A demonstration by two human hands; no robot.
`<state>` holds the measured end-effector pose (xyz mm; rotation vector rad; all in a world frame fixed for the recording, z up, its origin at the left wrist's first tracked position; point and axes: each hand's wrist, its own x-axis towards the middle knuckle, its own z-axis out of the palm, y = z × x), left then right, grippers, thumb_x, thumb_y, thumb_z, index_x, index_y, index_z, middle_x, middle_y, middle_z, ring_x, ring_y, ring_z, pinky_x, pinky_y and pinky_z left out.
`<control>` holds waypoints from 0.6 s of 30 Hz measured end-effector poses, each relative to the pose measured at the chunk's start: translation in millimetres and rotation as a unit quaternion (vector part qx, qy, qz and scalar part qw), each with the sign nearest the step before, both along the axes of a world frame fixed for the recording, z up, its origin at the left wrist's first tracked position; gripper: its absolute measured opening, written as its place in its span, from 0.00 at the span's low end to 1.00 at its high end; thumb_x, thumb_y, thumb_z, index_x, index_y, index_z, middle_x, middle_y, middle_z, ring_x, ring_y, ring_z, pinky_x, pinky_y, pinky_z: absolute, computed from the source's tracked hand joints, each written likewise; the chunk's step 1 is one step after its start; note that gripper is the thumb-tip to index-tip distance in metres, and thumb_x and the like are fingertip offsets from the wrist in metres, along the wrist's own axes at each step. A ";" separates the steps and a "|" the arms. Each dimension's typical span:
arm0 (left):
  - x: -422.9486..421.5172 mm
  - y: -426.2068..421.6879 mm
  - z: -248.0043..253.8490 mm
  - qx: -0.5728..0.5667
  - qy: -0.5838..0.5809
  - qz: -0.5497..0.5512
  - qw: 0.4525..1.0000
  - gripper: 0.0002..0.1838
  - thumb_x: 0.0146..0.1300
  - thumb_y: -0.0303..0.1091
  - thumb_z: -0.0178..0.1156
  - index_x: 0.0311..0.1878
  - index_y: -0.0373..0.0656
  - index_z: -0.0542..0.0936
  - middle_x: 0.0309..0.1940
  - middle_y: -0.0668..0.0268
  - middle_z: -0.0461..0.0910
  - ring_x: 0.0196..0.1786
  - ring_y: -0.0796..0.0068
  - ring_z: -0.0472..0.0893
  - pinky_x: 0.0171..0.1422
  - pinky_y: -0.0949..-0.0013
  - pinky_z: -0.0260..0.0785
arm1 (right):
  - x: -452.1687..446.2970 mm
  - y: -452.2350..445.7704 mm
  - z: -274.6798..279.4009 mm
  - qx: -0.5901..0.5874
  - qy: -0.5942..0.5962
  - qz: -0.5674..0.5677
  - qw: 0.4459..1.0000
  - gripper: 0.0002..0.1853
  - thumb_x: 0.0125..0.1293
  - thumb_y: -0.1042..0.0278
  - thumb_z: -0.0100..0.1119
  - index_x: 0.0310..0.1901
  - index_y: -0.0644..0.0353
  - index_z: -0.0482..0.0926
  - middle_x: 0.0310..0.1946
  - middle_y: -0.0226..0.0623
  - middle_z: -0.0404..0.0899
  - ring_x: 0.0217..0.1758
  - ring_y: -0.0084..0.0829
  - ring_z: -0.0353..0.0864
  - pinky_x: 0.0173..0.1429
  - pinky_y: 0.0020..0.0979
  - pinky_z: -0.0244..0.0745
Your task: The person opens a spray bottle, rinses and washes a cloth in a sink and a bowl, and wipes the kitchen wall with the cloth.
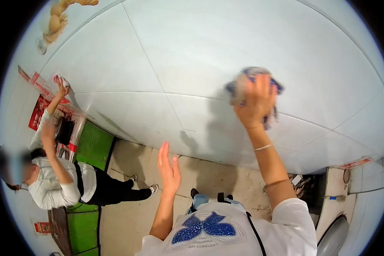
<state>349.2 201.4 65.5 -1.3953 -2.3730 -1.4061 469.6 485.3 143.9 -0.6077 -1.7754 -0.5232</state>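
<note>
My right hand [257, 102] is raised and pressed flat over a crumpled blue and beige cleaning cloth [254, 72] against the white panelled wall [192, 51]. The cloth and fingers are slightly blurred, and folds of cloth stick out on both sides of the hand. My left hand [169, 173] hangs lower in front of the wall with its fingers stretched out and nothing in it. Shadows of my arms and body fall on the wall between the two hands.
At the left, a co-worker [62, 179] in a white top holds a pale cloth [62, 80] to the wall. Green cabinets [91, 145] stand beside them. A white-topped counter [335, 196] and a large metal wok [335, 239] are at the right. Hanging ornaments [54, 23] occupy the upper left.
</note>
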 end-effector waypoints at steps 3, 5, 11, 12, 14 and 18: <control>-24.3 -10.0 -1.3 -0.008 0.003 0.008 1.000 0.25 0.74 0.34 0.45 0.70 0.31 0.62 0.70 0.46 0.63 0.71 0.46 0.64 0.74 0.52 0.53 | -70.2 -23.6 7.3 0.060 -0.020 0.046 0.997 0.26 0.53 0.71 0.61 0.57 0.54 0.75 0.60 0.39 0.74 0.70 0.41 0.68 0.68 0.50 0.58; -34.9 -17.7 -3.4 -0.011 -0.020 0.021 1.000 0.25 0.75 0.35 0.43 0.71 0.34 0.63 0.70 0.48 0.62 0.72 0.50 0.62 0.76 0.54 0.51 | -116.5 -41.2 7.6 0.058 -0.056 0.107 0.991 0.24 0.57 0.75 0.56 0.58 0.54 0.76 0.62 0.36 0.75 0.70 0.35 0.68 0.70 0.45 0.58; -40.1 -38.9 2.9 -0.005 -0.006 0.052 0.999 0.25 0.75 0.34 0.44 0.70 0.31 0.62 0.70 0.45 0.62 0.72 0.47 0.63 0.75 0.53 0.53 | -241.1 -91.4 5.3 0.083 -0.075 0.242 0.964 0.21 0.63 0.73 0.52 0.59 0.57 0.77 0.67 0.33 0.71 0.73 0.29 0.66 0.77 0.37 0.55; -40.6 -41.1 3.6 -0.004 -0.004 0.055 0.998 0.25 0.75 0.34 0.44 0.70 0.31 0.62 0.70 0.45 0.62 0.72 0.47 0.63 0.75 0.53 0.53 | -242.9 -91.5 6.0 0.085 -0.073 0.245 0.963 0.21 0.63 0.73 0.52 0.59 0.57 0.77 0.67 0.33 0.71 0.73 0.29 0.66 0.77 0.37 0.55; -38.4 -48.4 5.3 0.011 -0.014 0.065 0.998 0.24 0.74 0.32 0.44 0.70 0.34 0.63 0.71 0.48 0.62 0.72 0.50 0.62 0.76 0.53 0.51 | -238.4 -92.4 9.0 0.086 -0.106 0.251 0.958 0.21 0.64 0.72 0.52 0.60 0.57 0.76 0.67 0.33 0.71 0.72 0.29 0.66 0.77 0.36 0.55; -21.4 -49.8 -4.1 -0.025 0.017 0.071 0.997 0.25 0.73 0.34 0.47 0.69 0.32 0.64 0.69 0.46 0.64 0.71 0.45 0.63 0.75 0.50 0.53 | -173.1 -65.6 17.2 0.070 -0.017 0.312 0.947 0.16 0.59 0.72 0.61 0.50 0.57 0.82 0.62 0.35 0.77 0.64 0.32 0.76 0.67 0.39 0.69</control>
